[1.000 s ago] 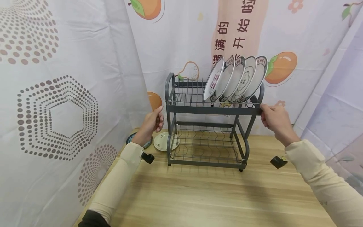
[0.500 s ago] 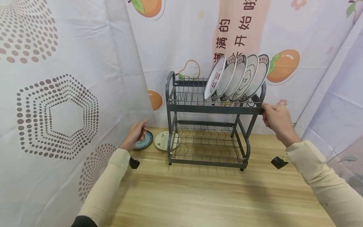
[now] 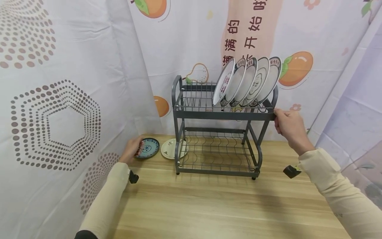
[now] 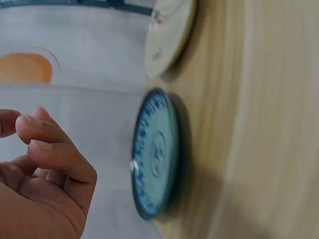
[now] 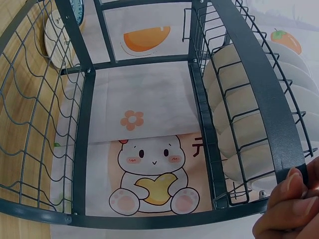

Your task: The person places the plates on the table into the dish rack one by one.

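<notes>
My left hand [image 3: 130, 150] hovers over the left edge of a blue patterned plate [image 3: 150, 148] lying on the table. In the left wrist view the fingers [image 4: 60, 159] are loosely bent, apart from the plate, with nothing between them. Part of the plate is hidden behind the hand in the head view. With my right hand [image 3: 290, 127] I grip the front right corner of a dark grey two-tier dish rack [image 3: 223, 115]. Several white plates with patterned rims [image 3: 249, 79] lean in the right part of its upper tier.
A cream plate with small floral marks [image 3: 169, 149] lies between the blue plate and the rack, partly behind the rack's left leg. The lower tier [image 3: 215, 152] shows only bare wires. Printed curtains [image 3: 131, 66] hang close at the back and left of the wooden table [image 3: 209, 205].
My left hand has moved down and left, from beside the rack's upper left corner to the blue plate. My right hand stays on the rack. The plates have not moved.
</notes>
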Tool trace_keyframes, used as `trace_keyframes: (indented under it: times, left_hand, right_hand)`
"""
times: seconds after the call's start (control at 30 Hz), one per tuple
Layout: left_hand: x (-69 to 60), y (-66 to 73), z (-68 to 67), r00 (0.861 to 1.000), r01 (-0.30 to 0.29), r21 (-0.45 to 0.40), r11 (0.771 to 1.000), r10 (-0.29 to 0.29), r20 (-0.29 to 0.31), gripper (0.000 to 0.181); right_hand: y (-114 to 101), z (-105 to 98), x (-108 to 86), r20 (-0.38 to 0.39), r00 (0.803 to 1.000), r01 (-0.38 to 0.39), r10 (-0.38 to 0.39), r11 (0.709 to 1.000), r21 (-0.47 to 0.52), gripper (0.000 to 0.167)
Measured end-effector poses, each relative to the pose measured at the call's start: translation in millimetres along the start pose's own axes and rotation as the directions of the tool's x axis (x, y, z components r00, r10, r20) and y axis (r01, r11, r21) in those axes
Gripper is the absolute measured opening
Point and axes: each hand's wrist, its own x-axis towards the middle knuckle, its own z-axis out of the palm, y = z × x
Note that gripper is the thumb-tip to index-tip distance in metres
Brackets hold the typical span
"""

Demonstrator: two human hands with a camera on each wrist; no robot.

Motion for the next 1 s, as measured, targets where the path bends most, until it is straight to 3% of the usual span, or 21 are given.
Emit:
trace_keyframes:
  times: [0.27, 0.47, 1.0]
  left_hand:
    - [5.3, -31.9, -12.3, 0.989, 0.133, 0.11, 0.985, -0.125, -0.082, 0.04]
    - [6.0, -47.6, -18.8, 0.974, 0.208, 0.086, 0.974, -0.199, -0.107, 0.038]
    - [10.0, -67.4, -25.6, 0.953, 0.29, 0.17, 0.942, -0.268, -0.144, 0.034]
  right_hand:
    - [-0.4, 1.5, -0.3, -0.016, 1.0, -0.006, 0.006, 1.0, 0.008, 0.058]
    - [1.1, 2.4, 0.5, -0.016, 1.0, 0.004, -0.004, 1.0, -0.008, 0.058]
    - [0.4, 2.4, 0.5, -0.017, 1.0, 0.007, -0.007, 1.0, -0.024, 0.058]
